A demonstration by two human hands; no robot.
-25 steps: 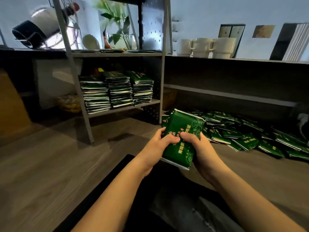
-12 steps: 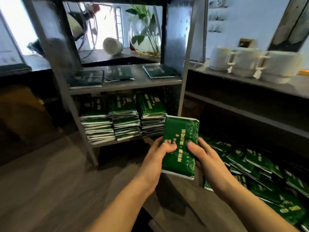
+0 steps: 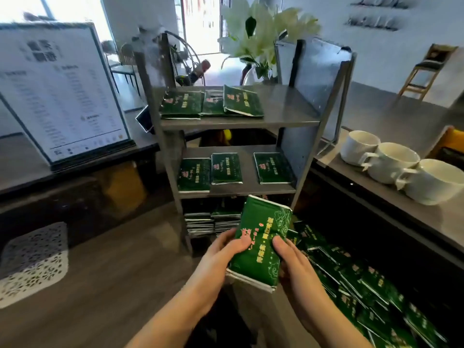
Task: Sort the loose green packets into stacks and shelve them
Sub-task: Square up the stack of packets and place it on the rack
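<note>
A thick stack of green packets (image 3: 261, 243) is gripped between my left hand (image 3: 221, 257) and my right hand (image 3: 292, 262), thumbs on its top face, in front of the grey metal shelf unit (image 3: 241, 190). The top shelf carries three low piles of packets (image 3: 211, 104). On the middle shelf lie three more piles (image 3: 226, 168). Tall stacks (image 3: 212, 219) fill the bottom shelf, partly hidden behind the held stack. Loose green packets (image 3: 364, 282) are strewn over the floor at the right.
A framed menu board (image 3: 57, 91) leans on the dark counter at the left. Three white cups (image 3: 391, 163) stand on the ledge at the right. A vase of white flowers (image 3: 261, 41) sits behind the shelf unit. A white perforated mat (image 3: 32, 259) lies at the lower left.
The view has risen, so the shelf unit is seen from above with its top and middle shelves showing. Both hands keep the stack and have carried it closer to the shelves.
</note>
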